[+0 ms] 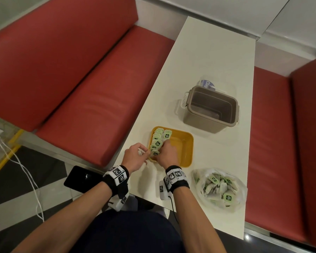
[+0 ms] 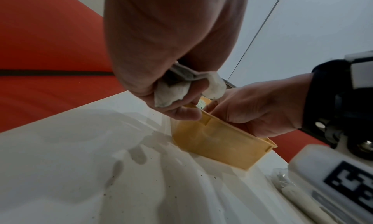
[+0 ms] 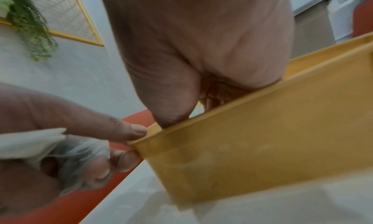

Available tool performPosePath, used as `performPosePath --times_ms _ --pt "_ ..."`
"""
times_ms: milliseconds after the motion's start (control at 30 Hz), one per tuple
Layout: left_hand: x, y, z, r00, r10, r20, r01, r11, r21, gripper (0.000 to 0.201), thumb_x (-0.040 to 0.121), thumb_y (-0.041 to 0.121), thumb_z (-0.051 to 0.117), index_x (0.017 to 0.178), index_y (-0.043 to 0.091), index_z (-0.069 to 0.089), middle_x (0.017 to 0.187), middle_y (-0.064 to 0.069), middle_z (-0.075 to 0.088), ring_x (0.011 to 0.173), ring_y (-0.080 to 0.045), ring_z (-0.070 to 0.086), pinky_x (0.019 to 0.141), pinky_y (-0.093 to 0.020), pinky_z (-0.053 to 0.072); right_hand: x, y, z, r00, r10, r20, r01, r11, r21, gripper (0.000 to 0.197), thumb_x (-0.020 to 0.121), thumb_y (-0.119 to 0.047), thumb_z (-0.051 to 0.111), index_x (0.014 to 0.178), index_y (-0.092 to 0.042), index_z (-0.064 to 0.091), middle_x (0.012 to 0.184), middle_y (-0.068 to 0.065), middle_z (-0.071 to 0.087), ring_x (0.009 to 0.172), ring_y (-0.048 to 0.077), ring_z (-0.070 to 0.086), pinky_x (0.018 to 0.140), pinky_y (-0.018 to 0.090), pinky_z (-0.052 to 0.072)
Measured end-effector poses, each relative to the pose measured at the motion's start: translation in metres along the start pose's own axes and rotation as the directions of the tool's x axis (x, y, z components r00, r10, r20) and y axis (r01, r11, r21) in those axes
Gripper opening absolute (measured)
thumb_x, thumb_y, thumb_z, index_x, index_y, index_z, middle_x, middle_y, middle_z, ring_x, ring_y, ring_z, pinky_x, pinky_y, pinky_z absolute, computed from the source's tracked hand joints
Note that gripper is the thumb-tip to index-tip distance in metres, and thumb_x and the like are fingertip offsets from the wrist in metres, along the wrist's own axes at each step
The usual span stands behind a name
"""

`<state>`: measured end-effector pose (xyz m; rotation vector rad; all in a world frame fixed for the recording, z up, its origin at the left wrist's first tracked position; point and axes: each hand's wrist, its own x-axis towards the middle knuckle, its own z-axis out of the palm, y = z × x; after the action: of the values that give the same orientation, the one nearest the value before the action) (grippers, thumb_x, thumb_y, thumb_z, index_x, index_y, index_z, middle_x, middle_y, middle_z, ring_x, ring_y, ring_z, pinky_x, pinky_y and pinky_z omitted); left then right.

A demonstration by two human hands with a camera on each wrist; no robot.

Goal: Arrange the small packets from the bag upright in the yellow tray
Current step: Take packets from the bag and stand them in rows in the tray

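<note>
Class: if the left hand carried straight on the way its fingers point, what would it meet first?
Probably the near left corner of the yellow tray, which the left hand already touches.

packets [image 1: 157, 141] in tray [image 1: 185, 150] left side; bag [image 1: 220, 189] nearer right, bin [image 1: 211, 108] behind

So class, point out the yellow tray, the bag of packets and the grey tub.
yellow tray [image 1: 185, 148]: head view, bare floor on its right side.
bag of packets [image 1: 220, 188]: head view, middle of the clear bag.
grey tub [image 1: 199, 121]: head view, its near outer wall.
</note>
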<state>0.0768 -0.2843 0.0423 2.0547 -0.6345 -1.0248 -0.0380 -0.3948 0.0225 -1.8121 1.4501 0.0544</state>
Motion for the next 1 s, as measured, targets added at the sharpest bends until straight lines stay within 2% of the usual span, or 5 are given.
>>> performPosePath --times_ms 267,433,667,800,1000 --pt "0.003 -0.002 -0.003 1.0 0.005 0.025 -0.005 1.0 0.013 0.014 0.096 0.027 0.08 0.099 0.018 0.07 0.074 -0.004 0.079 0.062 -0.015 0.077 0.047 -0.013 0.041 -0.004 0.001 -0.014 1.0 -0.015 0.01 0.014 1.0 0.027 0.051 0.082 -0.019 0.094 0.127 -0.012 0.071 0.114 0.005 0.079 0.105 0.021 0.075 0.076 0.021 0.055" --pt "0.003 0.001 -0.003 0.999 0.005 0.036 -0.005 1.0 -0.001 0.014 0.096 0.024 0.081 0.099 0.016 0.071 0.075 -0.004 0.079 0.062 -0.017 0.077 0.049 -0.013 0.043 -0.021 -0.001 -0.014 0.992 -0.074 -0.101 0.076 0.997 0.01 0.052 0.094 -0.015 0.084 0.142 -0.01 0.066 0.123 0.008 0.076 0.111 0.024 0.073 0.093 0.034 0.061" --pt "0.002 0.004 -0.003 0.999 0.002 0.054 -0.002 1.0 0.008 0.014 0.097 0.026 0.081 0.1 0.016 0.071 0.075 -0.003 0.08 0.064 -0.016 0.077 0.052 -0.015 0.045 -0.035 -0.005 -0.009 0.968 -0.175 -0.181 0.18 0.984 0.012 0.044 0.103 -0.005 0.067 0.147 -0.011 0.065 0.125 0.01 0.077 0.104 0.019 0.073 0.082 0.016 0.05" --pt "0.0 0.005 -0.006 0.998 0.003 0.061 -0.002 1.0 -0.003 0.016 0.096 0.028 0.081 0.1 0.016 0.071 0.075 -0.001 0.079 0.063 -0.016 0.077 0.05 -0.015 0.044 -0.033 -0.003 -0.009 0.965 -0.173 -0.197 0.193 0.977 0.088 0.058 0.099 -0.007 0.072 0.155 -0.013 0.058 0.129 0.009 0.076 0.103 0.018 0.075 0.091 0.022 0.057" --pt "-0.002 0.012 -0.016 0.999 -0.05 0.018 0.051 0.993 -0.102 0.032 0.097 0.05 0.075 0.101 0.018 0.069 0.082 -0.004 0.079 0.065 -0.016 0.076 0.044 -0.023 0.04 -0.029 0.002 -0.015 0.974 -0.101 -0.202 0.127 0.985 0.119 0.045 0.095 -0.006 0.077 0.137 -0.013 0.064 0.093 -0.009 0.067 0.09 0.017 0.072 0.081 0.036 0.065"
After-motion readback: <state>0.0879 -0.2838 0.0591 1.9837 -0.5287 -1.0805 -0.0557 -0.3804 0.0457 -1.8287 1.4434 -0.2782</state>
